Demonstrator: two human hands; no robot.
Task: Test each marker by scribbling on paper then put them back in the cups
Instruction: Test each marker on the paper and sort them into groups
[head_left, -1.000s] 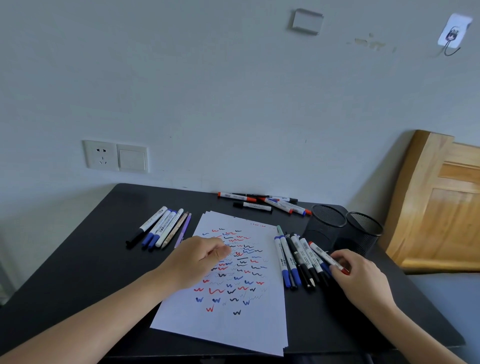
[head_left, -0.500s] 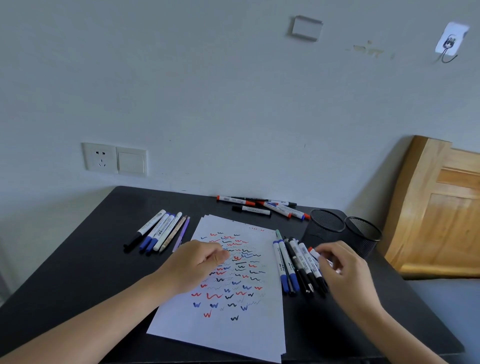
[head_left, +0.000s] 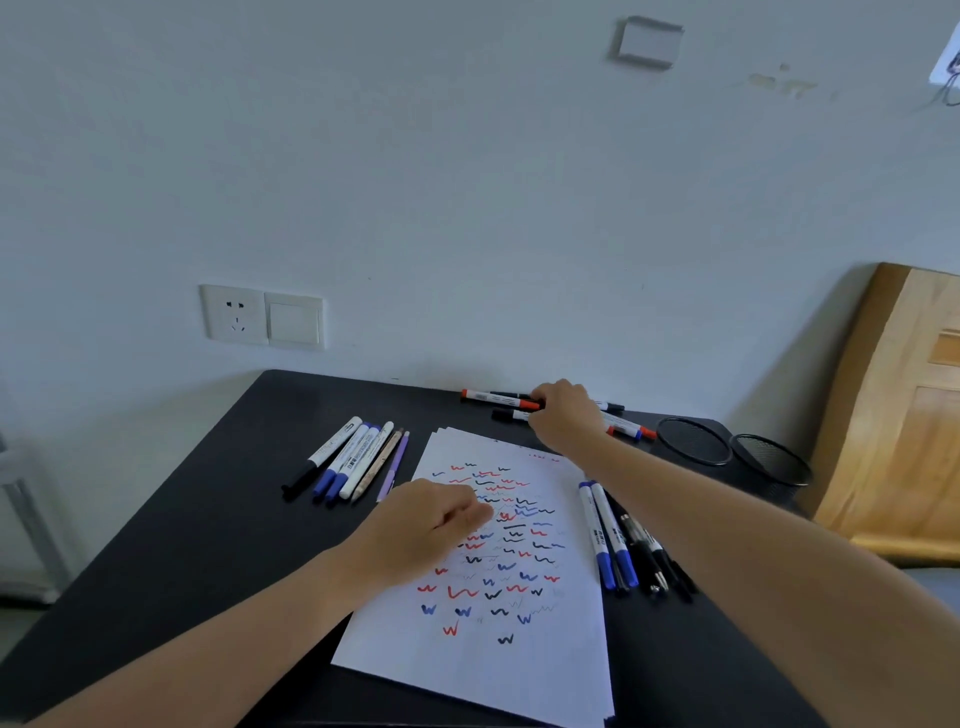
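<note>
Head camera first, and the only view I had. My operator's right hand (head_left: 563, 415) was stretched across to the far edge of the black table (head_left: 182, 519), its fingers curled down over the far cluster of markers (head_left: 626, 428) lying just under the wall. I could not tell whether it actually gripped one or only covered them. Those markers lay with their long axes roughly left to right along the wall, dipping slightly toward the right. A red-tipped marker (head_left: 493, 398) with a white barrel stuck out to the left of the hand, and a black-capped marker (head_left: 506, 415) lay just beside it, nearer me.

The left hand (head_left: 426, 530) rested on the paper (head_left: 493, 649), fingers loosely curled and holding nothing. The sheet was covered in short red, blue and black squiggles.

Left of the paper, the left row of markers (head_left: 343, 462) lay side by side on a diagonal, black and blue caps pointing near-left. Right of the paper, the right bunch of markers (head_left: 613, 540) ran near to far, blue and black caps toward me, partly hidden under the right forearm.

Two black mesh cups (head_left: 693, 441) stood upright at the far right corner, touching each other. A wall socket (head_left: 236, 314) sat above the table's left side.
</note>
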